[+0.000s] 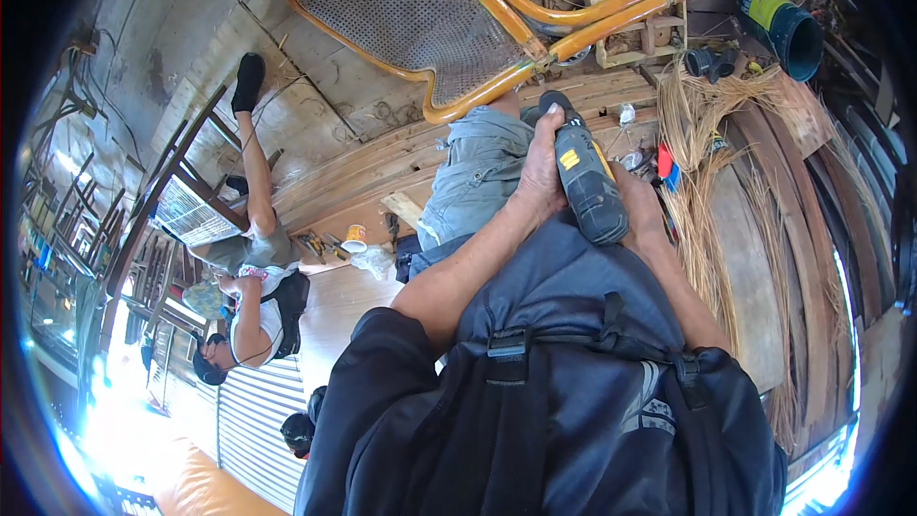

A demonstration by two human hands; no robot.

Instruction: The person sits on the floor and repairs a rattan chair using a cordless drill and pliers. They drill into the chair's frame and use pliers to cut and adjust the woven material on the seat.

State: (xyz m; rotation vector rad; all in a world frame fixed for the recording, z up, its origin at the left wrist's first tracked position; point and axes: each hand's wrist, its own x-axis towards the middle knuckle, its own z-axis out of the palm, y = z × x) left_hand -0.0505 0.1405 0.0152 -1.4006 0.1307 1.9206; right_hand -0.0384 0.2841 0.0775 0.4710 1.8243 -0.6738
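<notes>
Dark nylon fills the near edge of the view: a black backpack (535,420) worn on the chest, its straps hiding the person's lap and most of both forearms. Just beyond the backpack, both hands close on a cordless drill (585,182), grey with yellow patches. The left hand (543,172) wraps its fingers fully round the upper body of the drill, apparently to steady it, while the right hand (642,210) cups the drill's lower end from the far side; its fingers lie behind the tool, so how tightly they close cannot be told. The drill's nose points away toward the rattan chair (449,19), and the bit and what it touches are hidden behind the left hand. That chair lies tipped over just past the drill, its woven cane panel and orange bent frame facing the camera, likely laid so to reach its joints. Right of the drill, loose bundles of straw-coloured cane strips (702,182) trail over the wooden planks. Far left of the drill, another person (250,268) sits on the floor beside a dark wooden frame, their hands too small to read.
</notes>
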